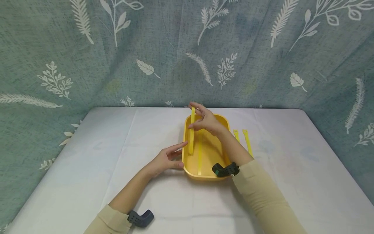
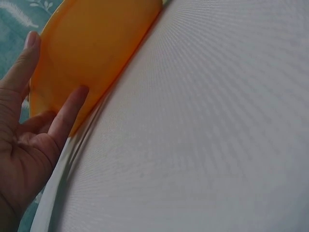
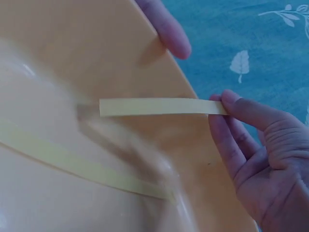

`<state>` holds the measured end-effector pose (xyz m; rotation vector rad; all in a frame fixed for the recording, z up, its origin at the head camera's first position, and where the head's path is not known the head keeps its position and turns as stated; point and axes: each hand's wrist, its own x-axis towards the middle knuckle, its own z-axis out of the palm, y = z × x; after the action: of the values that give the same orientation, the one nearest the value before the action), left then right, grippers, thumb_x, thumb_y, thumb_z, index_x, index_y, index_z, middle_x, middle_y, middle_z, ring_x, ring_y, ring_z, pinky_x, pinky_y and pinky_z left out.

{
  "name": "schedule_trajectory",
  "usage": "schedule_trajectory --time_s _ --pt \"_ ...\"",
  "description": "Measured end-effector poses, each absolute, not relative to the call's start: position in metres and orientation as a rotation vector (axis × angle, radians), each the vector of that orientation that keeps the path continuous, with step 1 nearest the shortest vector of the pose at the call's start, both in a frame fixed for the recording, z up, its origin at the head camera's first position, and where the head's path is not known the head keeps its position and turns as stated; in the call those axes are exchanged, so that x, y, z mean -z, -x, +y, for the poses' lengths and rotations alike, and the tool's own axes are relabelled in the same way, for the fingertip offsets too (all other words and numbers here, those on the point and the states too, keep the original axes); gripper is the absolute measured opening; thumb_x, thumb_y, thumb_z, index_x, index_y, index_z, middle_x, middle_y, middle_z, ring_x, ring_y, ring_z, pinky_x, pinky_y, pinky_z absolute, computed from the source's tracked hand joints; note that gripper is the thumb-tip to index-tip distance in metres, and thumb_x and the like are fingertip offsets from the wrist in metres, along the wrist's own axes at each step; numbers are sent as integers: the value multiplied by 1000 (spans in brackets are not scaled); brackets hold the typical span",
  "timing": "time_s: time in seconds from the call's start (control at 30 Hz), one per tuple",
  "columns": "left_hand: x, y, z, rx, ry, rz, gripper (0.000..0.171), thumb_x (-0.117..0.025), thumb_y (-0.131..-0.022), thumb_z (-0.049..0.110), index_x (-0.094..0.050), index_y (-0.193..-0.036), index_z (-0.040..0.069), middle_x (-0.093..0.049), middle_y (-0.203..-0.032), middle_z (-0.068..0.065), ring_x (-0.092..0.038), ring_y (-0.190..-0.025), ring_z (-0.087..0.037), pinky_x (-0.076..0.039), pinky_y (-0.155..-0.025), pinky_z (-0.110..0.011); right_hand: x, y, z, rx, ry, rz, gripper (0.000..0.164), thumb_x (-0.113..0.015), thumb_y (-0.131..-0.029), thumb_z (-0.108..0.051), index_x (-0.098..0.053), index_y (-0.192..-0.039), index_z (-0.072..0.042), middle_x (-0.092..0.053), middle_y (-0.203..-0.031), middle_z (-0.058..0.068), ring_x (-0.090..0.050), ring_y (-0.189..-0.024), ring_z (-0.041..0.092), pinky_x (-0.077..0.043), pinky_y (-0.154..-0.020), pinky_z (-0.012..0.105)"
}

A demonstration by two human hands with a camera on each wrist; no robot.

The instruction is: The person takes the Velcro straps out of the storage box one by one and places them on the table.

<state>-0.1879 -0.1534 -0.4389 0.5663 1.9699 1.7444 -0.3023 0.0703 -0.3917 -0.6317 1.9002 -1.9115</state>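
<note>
A yellow-orange plastic basin (image 1: 214, 150) with rounded corners stands on the white-covered table. My right hand (image 1: 208, 122), above its far left part, pinches one end of a flat yellow strip (image 3: 149, 107) between thumb and fingers. The strip's free end points down over the left side of the basin. Another yellow strip (image 1: 200, 159) lies lengthwise on the basin floor. At the left wall is my left hand (image 1: 163, 160), its fingers fairly straight, one at the rim and the thumb against the outer side (image 2: 104, 48).
Two yellow strips with slotted ends lie on the table right of the basin, a nearer one (image 1: 236, 135) and an outer one (image 1: 247, 143), partly behind my right forearm. A patterned green-blue curtain (image 1: 169, 71) hangs behind the table. Each wrist wears a dark device (image 1: 141, 218).
</note>
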Motion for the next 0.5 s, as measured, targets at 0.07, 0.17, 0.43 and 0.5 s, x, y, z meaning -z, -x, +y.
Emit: schedule_trajectory --time_s 0.07,0.17,0.43,0.5 --pt "438 187 -154 -1747 -564 1965 77 -77 -80 18 -37 -146 20 -28 -155 1 -29 -140 -30 -31 -112 -40 389 301 70 1897 661 1907 84 -63 -82 12 -24 -150 -17 -26 -156 -1 -70 -75 16 -59 -69 31" --pt "439 187 -155 -1748 -562 1960 78 -77 -80 19 -37 -146 20 -28 -155 1 -29 -140 -29 -30 -112 -40 385 299 71 1882 685 1939 84 -63 -82 11 -23 -151 -17 -26 -156 0 -70 -75 17 -59 -68 31" --pt "441 188 -155 -1757 -585 1949 82 -79 -76 29 -38 -146 19 -27 -155 0 -29 -140 -30 -31 -112 -39 372 297 75 1899 687 1944 83 -63 -83 11 -24 -151 -17 -24 -157 1 -70 -75 16 -59 -70 32" --pt "441 188 -155 -1759 -590 1943 82 -79 -77 29 -37 -146 19 -27 -155 0 -29 -140 -30 -31 -112 -39 368 296 77 1901 692 1941 83 -65 -83 10 -25 -151 -16 -25 -156 1 -70 -76 16 -59 -71 32"
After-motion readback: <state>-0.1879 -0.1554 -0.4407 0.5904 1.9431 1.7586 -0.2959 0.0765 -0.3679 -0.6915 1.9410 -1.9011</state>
